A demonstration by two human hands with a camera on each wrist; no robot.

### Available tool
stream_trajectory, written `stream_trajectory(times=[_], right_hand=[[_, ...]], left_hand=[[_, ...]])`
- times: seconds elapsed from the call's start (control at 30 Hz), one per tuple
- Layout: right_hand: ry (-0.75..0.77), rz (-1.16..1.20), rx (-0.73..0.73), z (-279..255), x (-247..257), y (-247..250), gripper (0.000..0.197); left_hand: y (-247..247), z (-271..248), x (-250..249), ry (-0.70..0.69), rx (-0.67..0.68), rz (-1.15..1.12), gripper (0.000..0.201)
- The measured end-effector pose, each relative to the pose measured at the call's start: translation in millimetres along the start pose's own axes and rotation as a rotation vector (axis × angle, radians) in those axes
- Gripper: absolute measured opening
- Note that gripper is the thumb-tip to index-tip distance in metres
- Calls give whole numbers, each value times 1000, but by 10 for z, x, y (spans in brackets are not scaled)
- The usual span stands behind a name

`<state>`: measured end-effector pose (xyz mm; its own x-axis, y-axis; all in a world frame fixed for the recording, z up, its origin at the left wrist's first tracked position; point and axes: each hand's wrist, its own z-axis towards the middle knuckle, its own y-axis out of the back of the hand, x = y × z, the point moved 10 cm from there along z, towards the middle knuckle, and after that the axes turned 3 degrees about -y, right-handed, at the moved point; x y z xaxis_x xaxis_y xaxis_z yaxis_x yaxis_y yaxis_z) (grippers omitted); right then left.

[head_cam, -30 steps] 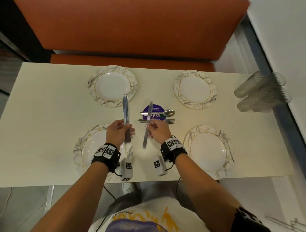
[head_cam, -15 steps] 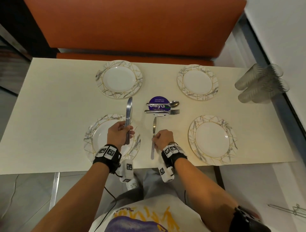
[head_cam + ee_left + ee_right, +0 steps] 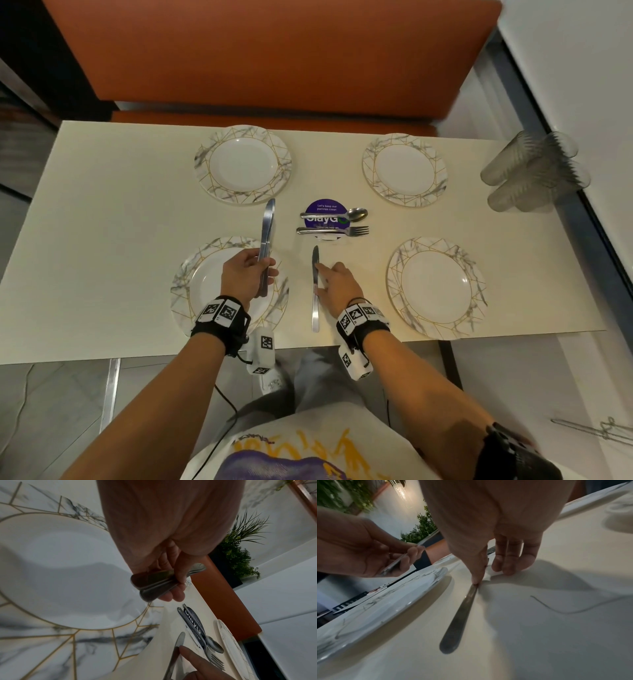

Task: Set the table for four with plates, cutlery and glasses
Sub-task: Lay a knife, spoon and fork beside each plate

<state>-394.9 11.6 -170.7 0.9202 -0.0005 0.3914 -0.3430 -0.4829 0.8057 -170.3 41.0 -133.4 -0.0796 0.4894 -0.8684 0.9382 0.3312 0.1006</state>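
Observation:
Four marble-rimmed plates lie on the cream table: far left, far right, near left, near right. Above the near left plate, my left hand grips a bundle of knives by the handles, blades pointing away. One knife lies flat just right of that plate, blade pointing away. My right hand rests on it, thumb tip on the handle, other fingertips on the table. A spoon and fork lie at the centre.
A round purple sticker sits under the spoon and fork. Several clear glasses lie stacked on their sides at the table's right end, against the wall. An orange bench runs along the far side.
My right hand brought its knife down from the air and laid it on the table right of the near left plate, then loosened its hold. The left hand kept its knives.

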Motion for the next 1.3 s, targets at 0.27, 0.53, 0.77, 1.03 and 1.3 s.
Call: stream_trajectory(times=[0.27,0.53,0.77,1.03,1.3], right_hand=[[62,56,16,-27,231,-145,64],[75,56,43,-1,341,-190,63],[71,76,47,-13,336,-215,62],[55,249,-46,-20,304,-18,49],[0,555,-248,-84,213,583,27]], left_hand=[[-5,-17,43,20,-6,-36,19],[11,-57,41,20,-17,-41,18],[17,-73,60,61,-31,-25,16],[-20,-110,27,81,2,19,15],[-535,-257,-77,37,169,-26,13]])
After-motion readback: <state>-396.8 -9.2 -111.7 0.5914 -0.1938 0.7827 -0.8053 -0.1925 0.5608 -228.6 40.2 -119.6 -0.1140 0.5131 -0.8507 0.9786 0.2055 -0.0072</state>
